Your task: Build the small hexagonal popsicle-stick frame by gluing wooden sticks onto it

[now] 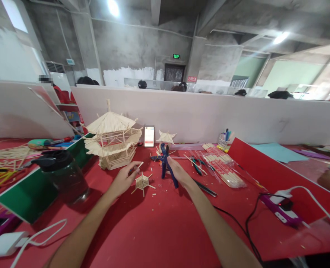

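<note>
My left hand (pixel 126 178) pinches a short wooden stick (pixel 140 165) between thumb and fingertips. Just right of it lies a small web-like frame of sticks (pixel 142 182), flat on the red table, with stick ends jutting out all around. My right hand (pixel 178 169) is closed on a dark blue tool that looks like a hot glue gun (pixel 165 162), its dark nozzle pointing left. Behind the left hand stands a tiered stick pavilion (pixel 111 141). A smaller star-roofed stick model (pixel 167 137) sits behind the glue gun.
Bundled sticks in plastic (pixel 223 167) and pliers (pixel 197 166) lie at right. A dark water bottle (pixel 64 178) stands left beside a green divider (pixel 22 197). A red divider (pixel 282 173) and power strip (pixel 282 210) with black cable are at right. A lit screen (pixel 149 136) stands behind.
</note>
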Demonstrator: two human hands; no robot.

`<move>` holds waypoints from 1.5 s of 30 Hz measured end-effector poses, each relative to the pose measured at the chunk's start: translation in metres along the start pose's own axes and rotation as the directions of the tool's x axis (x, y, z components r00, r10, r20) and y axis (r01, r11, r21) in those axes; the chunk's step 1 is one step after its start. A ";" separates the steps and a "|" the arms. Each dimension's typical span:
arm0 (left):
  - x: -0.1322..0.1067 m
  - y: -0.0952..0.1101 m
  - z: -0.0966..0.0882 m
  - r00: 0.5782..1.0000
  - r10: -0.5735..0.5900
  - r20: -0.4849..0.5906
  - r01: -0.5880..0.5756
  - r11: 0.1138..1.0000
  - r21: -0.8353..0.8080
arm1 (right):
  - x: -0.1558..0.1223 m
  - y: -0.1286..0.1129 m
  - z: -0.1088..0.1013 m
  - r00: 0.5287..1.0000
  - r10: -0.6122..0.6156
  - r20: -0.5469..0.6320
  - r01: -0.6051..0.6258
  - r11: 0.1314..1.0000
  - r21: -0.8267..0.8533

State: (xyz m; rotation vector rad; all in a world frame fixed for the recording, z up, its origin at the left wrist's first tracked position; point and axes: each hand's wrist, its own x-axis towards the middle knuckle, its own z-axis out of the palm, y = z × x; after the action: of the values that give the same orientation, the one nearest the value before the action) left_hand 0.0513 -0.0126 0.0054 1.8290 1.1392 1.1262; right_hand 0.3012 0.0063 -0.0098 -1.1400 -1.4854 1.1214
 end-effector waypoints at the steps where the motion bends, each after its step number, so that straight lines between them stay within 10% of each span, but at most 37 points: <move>1: 0.000 0.000 0.000 1.000 0.000 -0.002 0.000 1.000 0.003 | 0.000 0.001 0.001 1.000 -0.005 -0.002 0.005 1.000 0.024; 11: 0.000 0.002 -0.001 0.995 0.100 -0.005 -0.096 0.973 0.208 | 0.007 0.022 0.032 0.971 -0.105 -0.214 0.130 0.986 0.106; 27: -0.002 0.008 0.005 0.988 0.149 -0.032 -0.144 0.981 0.129 | -0.029 -0.013 0.046 0.974 -0.222 0.044 0.219 0.877 -0.428; 45: -0.003 0.009 0.013 0.988 0.146 -0.058 -0.143 0.988 0.052 | -0.038 -0.020 0.054 0.984 -0.166 0.059 0.172 0.834 -0.525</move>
State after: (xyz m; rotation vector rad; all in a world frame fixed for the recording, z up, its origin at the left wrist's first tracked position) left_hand 0.0656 -0.0206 0.0075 1.9519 1.0907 1.2553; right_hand 0.2510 -0.0408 -0.0043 -1.3319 -1.9328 0.6023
